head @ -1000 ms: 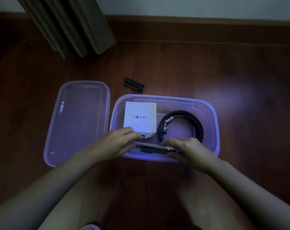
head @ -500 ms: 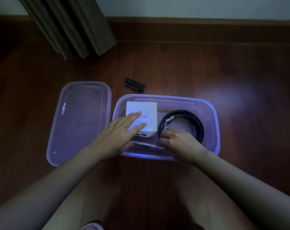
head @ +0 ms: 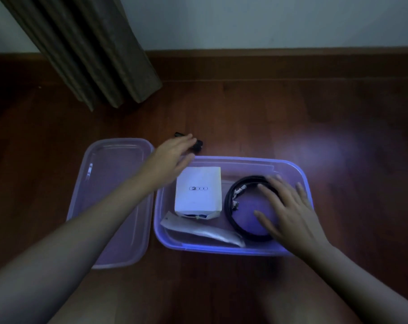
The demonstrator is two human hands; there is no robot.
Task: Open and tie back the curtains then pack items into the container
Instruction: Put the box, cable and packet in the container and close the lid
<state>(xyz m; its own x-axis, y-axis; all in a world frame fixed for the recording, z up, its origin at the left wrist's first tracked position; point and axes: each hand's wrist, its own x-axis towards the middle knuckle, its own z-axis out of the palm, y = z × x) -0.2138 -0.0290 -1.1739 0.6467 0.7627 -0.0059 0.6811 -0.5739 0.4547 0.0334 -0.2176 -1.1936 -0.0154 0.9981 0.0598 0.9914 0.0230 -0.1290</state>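
A clear plastic container sits on the wooden floor. Inside it lie a white box, a coiled black belt and a flat clear-wrapped packet along the near wall. My right hand rests spread over the belt's right side, fingers apart. My left hand stretches past the container's far left corner, its fingertips over a small black object on the floor; no grip on it is visible. The brown curtain hangs at the upper left.
The container's clear lid lies flat on the floor just left of the container. A wooden skirting board and a pale wall run along the far side. My knees show at the bottom edge.
Both hands let go of the wrapped packet, which now lies in the container. My left hand moved up from the white box to the black object; my right hand shifted onto the belt.
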